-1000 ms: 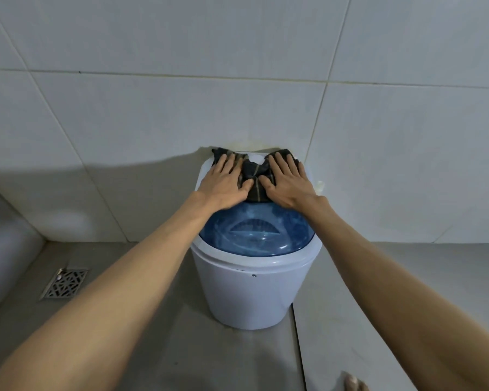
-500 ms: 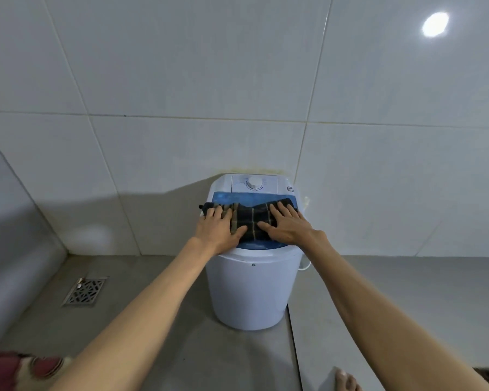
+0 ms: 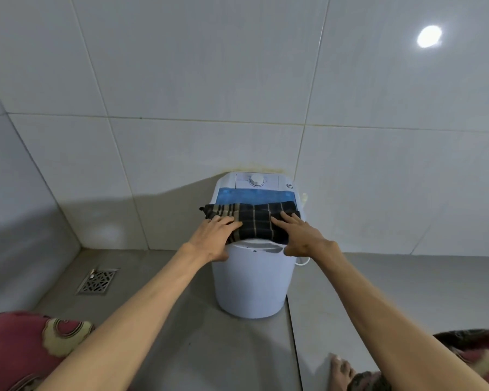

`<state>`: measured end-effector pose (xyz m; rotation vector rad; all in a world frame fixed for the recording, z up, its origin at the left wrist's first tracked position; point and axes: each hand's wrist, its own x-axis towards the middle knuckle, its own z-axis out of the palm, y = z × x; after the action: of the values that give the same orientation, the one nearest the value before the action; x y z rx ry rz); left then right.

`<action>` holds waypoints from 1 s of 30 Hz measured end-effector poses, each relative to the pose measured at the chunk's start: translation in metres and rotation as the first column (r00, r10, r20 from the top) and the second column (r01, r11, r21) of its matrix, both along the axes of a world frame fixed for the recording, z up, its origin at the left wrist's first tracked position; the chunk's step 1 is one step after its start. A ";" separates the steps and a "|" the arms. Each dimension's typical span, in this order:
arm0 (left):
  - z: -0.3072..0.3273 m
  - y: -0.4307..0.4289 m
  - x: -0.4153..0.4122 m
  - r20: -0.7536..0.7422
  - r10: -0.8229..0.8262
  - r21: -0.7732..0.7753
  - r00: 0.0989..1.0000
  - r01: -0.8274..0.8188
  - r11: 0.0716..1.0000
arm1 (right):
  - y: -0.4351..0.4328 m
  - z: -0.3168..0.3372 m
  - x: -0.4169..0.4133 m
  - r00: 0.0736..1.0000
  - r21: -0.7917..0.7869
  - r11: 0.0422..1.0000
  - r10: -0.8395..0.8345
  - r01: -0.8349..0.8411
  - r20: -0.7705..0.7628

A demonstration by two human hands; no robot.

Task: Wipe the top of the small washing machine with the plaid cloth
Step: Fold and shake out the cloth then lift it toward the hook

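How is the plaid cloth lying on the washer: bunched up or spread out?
Spread out. The plaid cloth lies as a wide band across the washing machine lid's front, left hand and right hand pressing its ends flat.

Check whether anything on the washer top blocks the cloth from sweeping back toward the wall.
Only the white dial on the control panel sticks up at the back. The blue lid between it and the plaid cloth is bare. Left hand and right hand press flat on the cloth.
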<state>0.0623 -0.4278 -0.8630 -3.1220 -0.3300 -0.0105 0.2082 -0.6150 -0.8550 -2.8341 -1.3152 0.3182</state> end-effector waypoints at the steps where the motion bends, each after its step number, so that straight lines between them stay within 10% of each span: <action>1: -0.001 -0.001 -0.001 0.023 0.000 0.041 1.000 0.000 0.999 | -0.002 0.003 -0.006 0.997 0.004 1.000 0.007 -0.008 0.082; 5: 0.006 -0.008 -0.008 0.194 -0.021 0.052 0.981 0.011 0.999 | -0.005 0.015 -0.023 0.968 0.085 0.996 0.000 -0.022 0.251; 12: 0.070 0.007 -0.007 0.253 0.155 -0.300 0.955 -0.075 0.951 | -0.002 0.086 -0.010 0.997 0.280 0.957 -0.076 0.077 -0.014; 30: 0.213 0.041 0.038 0.482 0.113 -0.243 0.869 0.009 0.970 | 0.028 0.207 0.024 0.983 0.651 0.757 -0.062 -0.067 0.173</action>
<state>0.1004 -0.3866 -0.6498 -3.2956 -0.4457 -0.8458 0.2326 -0.5874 -0.6478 -2.2834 -1.1476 -0.3621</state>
